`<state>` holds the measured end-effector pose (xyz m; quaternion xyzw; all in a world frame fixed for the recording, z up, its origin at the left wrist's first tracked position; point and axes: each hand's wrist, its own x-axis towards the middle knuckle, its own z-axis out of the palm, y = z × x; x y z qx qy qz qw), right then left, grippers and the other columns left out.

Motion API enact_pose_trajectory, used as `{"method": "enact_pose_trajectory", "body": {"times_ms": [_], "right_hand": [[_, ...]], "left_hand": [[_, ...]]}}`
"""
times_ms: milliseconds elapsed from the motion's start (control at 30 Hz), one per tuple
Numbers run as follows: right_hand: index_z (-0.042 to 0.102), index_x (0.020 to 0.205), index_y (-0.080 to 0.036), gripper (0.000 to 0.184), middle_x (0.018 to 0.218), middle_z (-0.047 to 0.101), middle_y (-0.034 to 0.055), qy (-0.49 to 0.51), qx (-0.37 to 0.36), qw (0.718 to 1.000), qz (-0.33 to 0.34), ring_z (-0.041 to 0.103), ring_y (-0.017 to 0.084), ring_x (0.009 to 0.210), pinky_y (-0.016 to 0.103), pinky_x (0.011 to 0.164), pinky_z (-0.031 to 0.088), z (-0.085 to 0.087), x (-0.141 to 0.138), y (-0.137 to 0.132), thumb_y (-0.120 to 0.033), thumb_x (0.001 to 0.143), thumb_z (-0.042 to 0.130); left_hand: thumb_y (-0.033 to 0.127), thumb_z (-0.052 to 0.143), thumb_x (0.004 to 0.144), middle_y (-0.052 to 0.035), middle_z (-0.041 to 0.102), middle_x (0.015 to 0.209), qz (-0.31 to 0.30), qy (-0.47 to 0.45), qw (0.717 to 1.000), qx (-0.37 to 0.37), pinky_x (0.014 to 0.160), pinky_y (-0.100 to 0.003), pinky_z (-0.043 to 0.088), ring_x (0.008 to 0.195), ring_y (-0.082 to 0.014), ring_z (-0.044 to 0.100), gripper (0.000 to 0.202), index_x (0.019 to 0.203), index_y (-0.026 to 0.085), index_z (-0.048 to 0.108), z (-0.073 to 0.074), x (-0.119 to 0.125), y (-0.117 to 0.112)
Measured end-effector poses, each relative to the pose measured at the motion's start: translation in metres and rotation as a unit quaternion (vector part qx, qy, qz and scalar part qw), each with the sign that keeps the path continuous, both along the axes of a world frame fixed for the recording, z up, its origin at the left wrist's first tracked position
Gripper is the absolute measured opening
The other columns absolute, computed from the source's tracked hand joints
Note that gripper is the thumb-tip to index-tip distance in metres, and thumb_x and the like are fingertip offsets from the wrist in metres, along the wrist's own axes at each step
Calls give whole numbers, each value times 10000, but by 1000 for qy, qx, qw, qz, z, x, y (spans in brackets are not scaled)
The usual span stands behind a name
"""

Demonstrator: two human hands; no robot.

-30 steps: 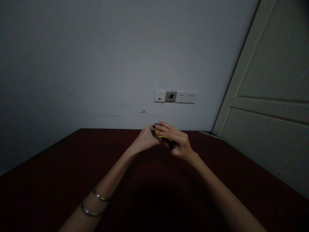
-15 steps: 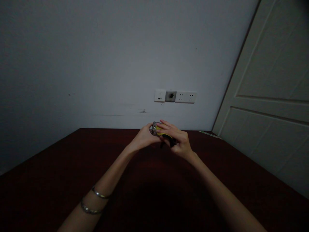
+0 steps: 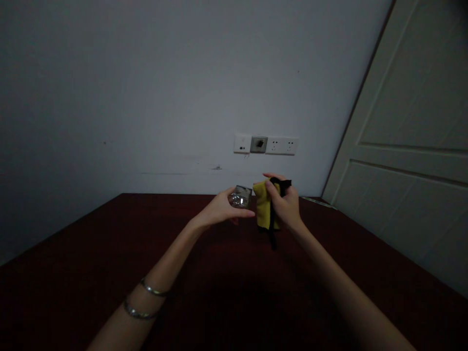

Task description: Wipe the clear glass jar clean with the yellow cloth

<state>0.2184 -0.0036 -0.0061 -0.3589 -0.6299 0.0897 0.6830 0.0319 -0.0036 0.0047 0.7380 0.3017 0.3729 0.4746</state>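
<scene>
The left hand (image 3: 221, 208) grasps a small, shiny, glass-like object (image 3: 241, 196) between fingers and thumb, while the right hand (image 3: 287, 204), just beside it, grips a yellow cloth (image 3: 263, 207) with a black strap (image 3: 272, 241) hanging below; both items appear held up over the dark red surface (image 3: 91, 243). Principal hazard, in judgement: a slick wall could let the object slip and drop. Secondary hazard: the dangling strap could catch the object and tug it askew.
</scene>
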Motion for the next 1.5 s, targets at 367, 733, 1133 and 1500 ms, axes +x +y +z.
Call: {"method": "enact_pose_trajectory", "body": {"times_ms": [367, 733, 1133, 1500], "right_hand": [[418, 1365, -235, 749, 1072, 667, 74, -325, -70, 939, 88, 654, 205, 904, 374, 833, 528, 10, 23, -13, -397, 700, 721], [302, 1430, -242, 877, 1364, 512, 143, -395, -18, 918, 33, 554, 316, 1182, 473, 950, 485, 0, -3, -16, -446, 689, 724], [476, 1297, -201, 749, 1196, 632, 99, -251, -107, 953, 129, 603, 259, 1080, 434, 979, 443, -2, -3, -14, -376, 631, 772], [622, 1069, -172, 444, 1083, 692, 70, -137, -251, 920, 268, 657, 220, 969, 375, 916, 501, 9, -9, -24, -337, 679, 757]], "left_hand": [[372, 779, 602, -67, 618, 852, 33, -12, 999, -34, 506, -262, 524, 613, -123, 569, 555, 1071, 144, 591, 4, -6, 2], [363, 751, 628, -74, 651, 826, 23, 14, 997, -67, 539, -296, 527, 564, -129, 597, 563, 1119, 138, 591, 5, 1, -4], [278, 864, 496, -224, 389, 1415, -58, 65, 994, 63, 1090, -538, 268, 1307, -346, 398, 1323, 1483, 206, -15, -1, -19, 10], [252, 845, 536, -165, 557, 1252, -70, 14, 992, 106, 991, -489, 419, 1164, -307, 540, 845, 1273, 164, 441, -5, -12, 7]]}}
